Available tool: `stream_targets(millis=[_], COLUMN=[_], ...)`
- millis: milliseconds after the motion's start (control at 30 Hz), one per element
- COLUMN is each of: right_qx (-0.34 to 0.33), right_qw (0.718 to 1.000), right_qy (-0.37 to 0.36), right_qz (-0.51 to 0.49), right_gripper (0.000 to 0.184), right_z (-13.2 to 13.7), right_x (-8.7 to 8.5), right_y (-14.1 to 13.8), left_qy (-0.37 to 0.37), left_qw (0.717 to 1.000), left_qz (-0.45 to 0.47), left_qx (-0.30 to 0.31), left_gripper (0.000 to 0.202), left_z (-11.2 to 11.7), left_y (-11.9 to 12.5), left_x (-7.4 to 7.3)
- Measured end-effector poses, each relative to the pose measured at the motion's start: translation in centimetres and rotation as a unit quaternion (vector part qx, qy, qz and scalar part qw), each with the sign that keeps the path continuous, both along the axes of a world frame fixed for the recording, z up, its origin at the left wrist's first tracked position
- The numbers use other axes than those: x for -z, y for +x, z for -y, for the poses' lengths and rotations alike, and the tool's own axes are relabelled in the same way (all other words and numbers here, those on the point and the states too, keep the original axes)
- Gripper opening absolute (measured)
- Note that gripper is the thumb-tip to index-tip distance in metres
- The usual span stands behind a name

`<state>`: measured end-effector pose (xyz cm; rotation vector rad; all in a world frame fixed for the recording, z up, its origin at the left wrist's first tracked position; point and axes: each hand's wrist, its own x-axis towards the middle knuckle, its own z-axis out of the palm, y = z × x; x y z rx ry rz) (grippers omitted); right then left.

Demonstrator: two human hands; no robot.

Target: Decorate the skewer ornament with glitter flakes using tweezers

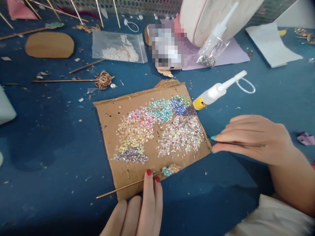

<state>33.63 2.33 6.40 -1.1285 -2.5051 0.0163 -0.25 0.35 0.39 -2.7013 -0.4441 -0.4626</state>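
Observation:
My left hand (145,206) comes in from the bottom, its red-nailed fingertips closed on a thin wooden stick (123,187). The stick lies across the near edge of a brown cardboard sheet (108,124), and its right end carries a small cluster of teal and peach chips (171,169). Piles of tiny chips lie on the cardboard: pale mixed ones (182,136), yellow ones (134,131), teal ones (161,109), blue ones (180,106) and grey-purple ones (130,155). At the right corner, my right hand (256,137) pinches a thin dark tool (242,144), seemingly tweezers.
A glue bottle (209,95) lies beyond the right edge of the cardboard. Behind are a zip bag of white chips (120,49), a blurred phone (167,46), a bagged bottle (214,42) and a pale pouch (211,16). A stick with a brown flower (103,79) lies left.

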Motion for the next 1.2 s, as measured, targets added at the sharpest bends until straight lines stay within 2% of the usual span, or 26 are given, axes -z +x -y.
stream_targets(millis=[467,667,933,1200], right_qx=[-0.023,-0.017,-0.037,-0.014], right_qw=[0.999,1.000,0.999,1.000], right_qy=[-0.002,-0.019,-0.004,0.011], right_qz=[0.024,0.008,0.021,-0.008], right_gripper=[0.012,0.014,0.012,0.012], right_z=[0.0,0.2,-0.1,0.5], right_x=[-0.7,-0.6,-0.4,0.1], right_y=[-0.6,-0.8,-1.1,-1.0], left_qy=[0.012,0.006,0.004,0.007], left_qw=[1.000,1.000,1.000,1.000], left_qz=[-0.008,-0.008,-0.008,-0.013], left_qx=[0.011,0.004,-0.003,0.004], left_gripper=[0.041,0.043,0.042,0.045], left_z=[0.0,0.0,0.2,0.2], left_y=[0.1,0.3,0.2,0.2], left_x=[-0.1,0.0,-0.1,-0.1])
